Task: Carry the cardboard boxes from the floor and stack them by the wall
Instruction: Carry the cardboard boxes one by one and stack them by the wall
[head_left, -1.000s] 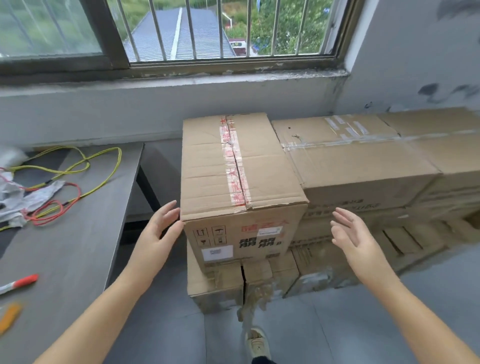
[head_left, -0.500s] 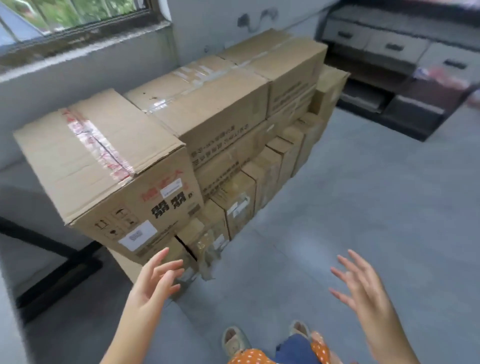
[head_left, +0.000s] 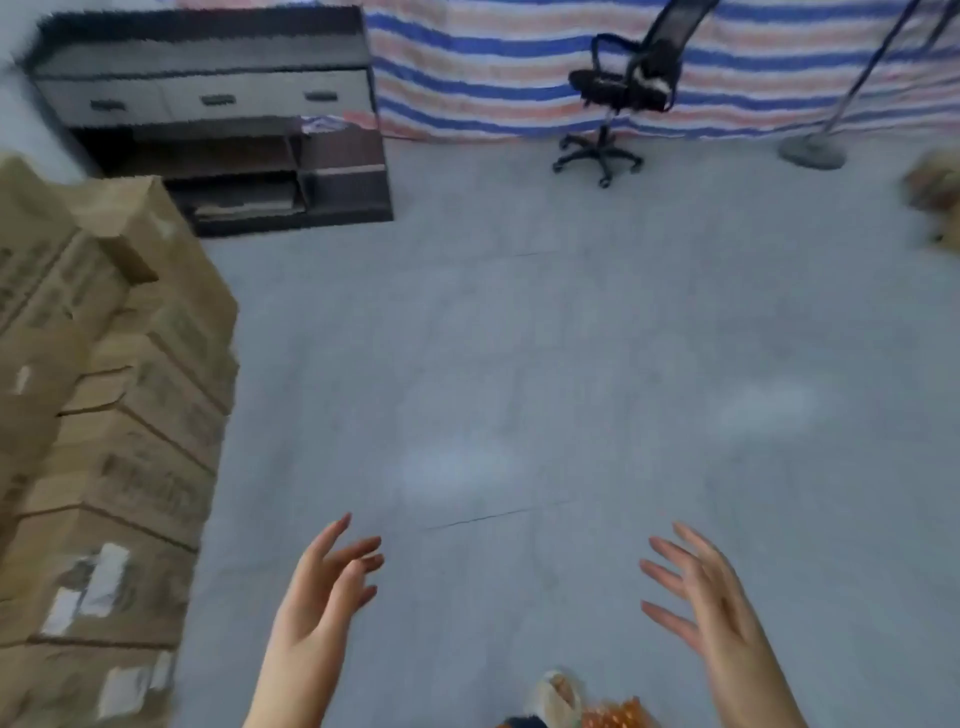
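Many blurred brown cardboard boxes (head_left: 119, 415), white-labelled, stacked at left.

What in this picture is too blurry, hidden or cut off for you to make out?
- Printing and labels on the stacked boxes: motion blur in the head view makes them unreadable.
- The brown thing at the right edge: cut off by the frame and blurred, so I cannot tell whether it is a box.
- Shelf contents of the dark cabinet: shadowed and blurred.
- Both feet: only one shoe shows, at the bottom edge.
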